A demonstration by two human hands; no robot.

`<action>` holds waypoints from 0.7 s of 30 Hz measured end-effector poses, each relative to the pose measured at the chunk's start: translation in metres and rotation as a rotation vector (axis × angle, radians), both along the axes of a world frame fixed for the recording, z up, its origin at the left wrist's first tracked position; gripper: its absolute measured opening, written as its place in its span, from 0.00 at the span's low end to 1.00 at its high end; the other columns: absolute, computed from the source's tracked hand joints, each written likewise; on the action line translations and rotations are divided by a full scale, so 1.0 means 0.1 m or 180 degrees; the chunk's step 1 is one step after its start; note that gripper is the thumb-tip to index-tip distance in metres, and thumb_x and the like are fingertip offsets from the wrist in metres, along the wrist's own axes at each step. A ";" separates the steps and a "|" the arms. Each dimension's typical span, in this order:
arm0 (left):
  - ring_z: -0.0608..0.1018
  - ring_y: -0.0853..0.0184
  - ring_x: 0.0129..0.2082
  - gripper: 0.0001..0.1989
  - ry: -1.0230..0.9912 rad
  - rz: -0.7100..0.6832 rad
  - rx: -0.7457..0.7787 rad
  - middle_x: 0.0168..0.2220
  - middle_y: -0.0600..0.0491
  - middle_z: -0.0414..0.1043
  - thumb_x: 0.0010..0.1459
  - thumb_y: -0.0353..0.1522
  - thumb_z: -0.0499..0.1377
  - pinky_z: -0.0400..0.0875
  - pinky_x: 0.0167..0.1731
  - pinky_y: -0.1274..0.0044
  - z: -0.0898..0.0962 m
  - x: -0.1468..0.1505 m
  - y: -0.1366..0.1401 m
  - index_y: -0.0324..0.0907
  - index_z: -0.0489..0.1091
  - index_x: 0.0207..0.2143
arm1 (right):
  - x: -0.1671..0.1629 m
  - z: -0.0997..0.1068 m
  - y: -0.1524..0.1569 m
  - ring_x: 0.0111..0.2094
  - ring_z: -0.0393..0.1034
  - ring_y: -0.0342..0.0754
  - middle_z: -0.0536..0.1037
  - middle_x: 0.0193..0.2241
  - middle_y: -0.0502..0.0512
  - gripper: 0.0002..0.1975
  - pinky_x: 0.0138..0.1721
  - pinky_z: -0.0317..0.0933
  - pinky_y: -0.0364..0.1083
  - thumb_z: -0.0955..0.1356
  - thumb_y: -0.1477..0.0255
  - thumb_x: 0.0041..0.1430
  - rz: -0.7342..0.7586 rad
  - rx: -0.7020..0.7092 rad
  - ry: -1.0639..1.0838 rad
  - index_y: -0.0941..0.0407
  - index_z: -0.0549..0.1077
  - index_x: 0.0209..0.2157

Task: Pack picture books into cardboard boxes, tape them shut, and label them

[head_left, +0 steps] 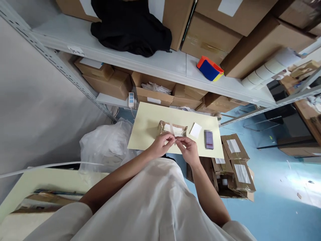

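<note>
Head view: left hand [162,144] and right hand [187,147], fingertips nearly meeting, are pinching a thin pale strip [171,128]; one cardboard box [179,126] is resting beneath it on the yellow desk [147,115]; one white card [195,130] is lying alongside, to the right.

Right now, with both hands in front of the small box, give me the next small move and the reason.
I'd gently draw the strip taut toward the body: it lies across the small box, and the left hand and right hand seem to pinch its near end together.
</note>
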State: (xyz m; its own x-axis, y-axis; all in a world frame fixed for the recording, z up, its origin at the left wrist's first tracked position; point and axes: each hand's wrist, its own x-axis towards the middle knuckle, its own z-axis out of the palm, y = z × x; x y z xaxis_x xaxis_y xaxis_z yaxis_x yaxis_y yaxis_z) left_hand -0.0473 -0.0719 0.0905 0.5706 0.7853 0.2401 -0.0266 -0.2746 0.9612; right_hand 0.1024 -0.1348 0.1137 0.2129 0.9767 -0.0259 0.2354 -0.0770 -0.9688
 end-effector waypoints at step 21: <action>0.77 0.64 0.30 0.05 0.3000 0.1419 0.0278 0.28 0.52 0.74 0.55 0.27 0.53 0.66 0.33 0.76 -0.24 0.15 1.94 0.44 0.67 0.29 | 1.47 -0.65 0.17 0.33 0.77 0.46 0.78 0.28 0.51 0.14 0.40 0.71 0.50 0.71 0.60 0.53 -0.1682 -0.0392 0.0833 0.56 0.71 0.32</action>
State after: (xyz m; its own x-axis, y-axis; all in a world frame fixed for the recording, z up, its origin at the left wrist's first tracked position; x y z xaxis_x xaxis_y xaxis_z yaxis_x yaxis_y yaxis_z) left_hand -0.0322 0.1225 0.0660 0.2193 0.9719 -0.0855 0.8441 -0.1450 0.5163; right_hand 0.2499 -0.1178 0.0487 0.6401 0.7268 -0.2491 -0.1103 -0.2340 -0.9660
